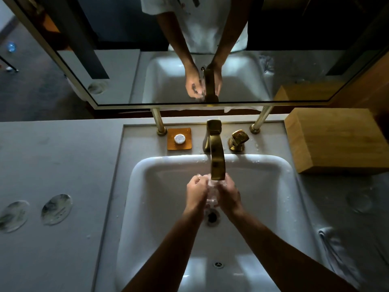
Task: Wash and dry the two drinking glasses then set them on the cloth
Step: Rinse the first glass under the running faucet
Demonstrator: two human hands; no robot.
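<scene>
Head view: glass [212, 191] clasped between left hand [196, 191] and right hand [229, 193].

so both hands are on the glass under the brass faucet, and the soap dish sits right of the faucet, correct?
Not quite. In the head view both hands, left hand and right hand, do hold the glass under the brass faucet, but the soap dish sits left of the faucet; the handle is on the right.
</scene>
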